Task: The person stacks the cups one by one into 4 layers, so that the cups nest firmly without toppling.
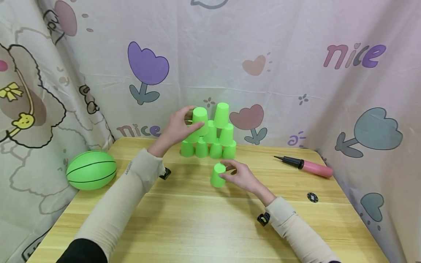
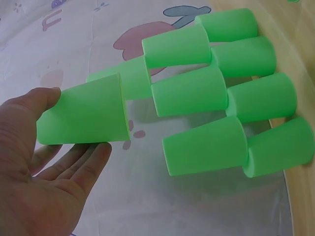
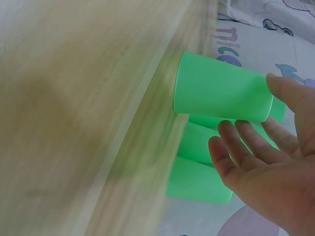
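My left hand [image 1: 177, 127] pinches an upside-down green cup [image 1: 200, 116] between thumb and fingers, at the upper left of a stack of green cups [image 1: 216, 150]. In the left wrist view this held cup [image 2: 83, 113] appears apart from the middle-row cup [image 2: 205, 147] below it. One cup [image 1: 222, 115] tops the stack on the right. In front of the stack, my right hand [image 1: 242, 176] holds another upside-down green cup [image 1: 217, 176] near its narrow top, thumb on one side and fingers on the other. Whether that cup's rim touches the table cannot be told.
A green ball [image 1: 92, 170] with black lines sits at the table's left edge. On the right lie a pink and black hand pump [image 1: 304, 166] and a black round chip [image 1: 312, 197]. A printed curtain [image 1: 204, 47] hangs behind the wooden table [image 1: 197, 226].
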Motion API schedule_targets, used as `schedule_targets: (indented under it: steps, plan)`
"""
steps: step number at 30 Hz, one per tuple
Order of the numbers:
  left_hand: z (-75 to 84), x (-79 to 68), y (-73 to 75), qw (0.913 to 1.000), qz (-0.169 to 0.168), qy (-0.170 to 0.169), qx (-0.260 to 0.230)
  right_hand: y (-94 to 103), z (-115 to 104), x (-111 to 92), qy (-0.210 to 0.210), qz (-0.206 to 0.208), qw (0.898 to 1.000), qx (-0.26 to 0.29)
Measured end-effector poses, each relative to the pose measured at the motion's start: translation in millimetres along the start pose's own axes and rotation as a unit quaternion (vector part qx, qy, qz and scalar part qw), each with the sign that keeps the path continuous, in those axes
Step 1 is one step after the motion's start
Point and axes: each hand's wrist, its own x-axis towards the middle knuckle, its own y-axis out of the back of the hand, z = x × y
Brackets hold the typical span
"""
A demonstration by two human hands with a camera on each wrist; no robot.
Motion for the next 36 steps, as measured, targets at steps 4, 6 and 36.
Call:
schedule_targets:
  steps: [4, 6, 36]
  plan:
    - [-1.0, 9.2, 1.5, 0.9999, 0.005, 0.014, 0.002, 0.4, 0.8, 0.0, 0.001, -0.002, 1.0, 0.002]
    - [-1.3, 13.9, 2.0, 0.9997, 0.007, 0.024, 0.004, 0.8, 0.5, -0.3, 0.002, -0.001, 1.0, 0.003]
    - [-25.3, 54.8, -14.5, 0.9907, 0.036, 0.123, 0.046, -0.5, 2.0, 1.1, 0.003, -0.003, 1.0, 0.006]
